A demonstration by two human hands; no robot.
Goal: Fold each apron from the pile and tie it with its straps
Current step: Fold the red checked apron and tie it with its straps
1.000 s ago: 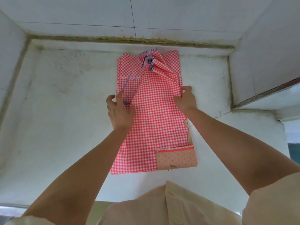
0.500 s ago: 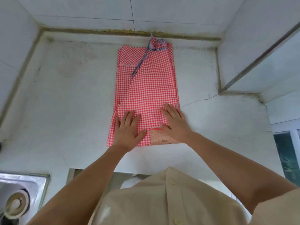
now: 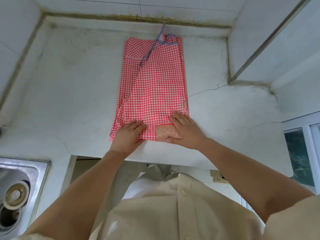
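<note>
A red-and-white checked apron (image 3: 155,87) lies folded into a long narrow strip on the white counter (image 3: 69,94), running away from me. Its blue-striped strap (image 3: 160,38) is bunched at the far end, with one length trailing diagonally across the cloth. A pink dotted pocket (image 3: 163,133) sits at the near right corner. My left hand (image 3: 127,135) rests flat on the near left corner, at the hem. Over the pocket lies my right hand (image 3: 186,131), fingers straight and spread, thumb at the near edge.
A steel sink (image 3: 19,186) with a round drain is set into the counter at the lower left. Tiled walls close the back and left. A wall block (image 3: 277,40) juts in at the right, with a window (image 3: 301,153) below it. The counter's front edge (image 3: 173,159) runs just under my hands.
My hands left the apron's side edges at mid-length and came down to its near end, where they now lie flat. The right flap now lies folded flat over the strip.
</note>
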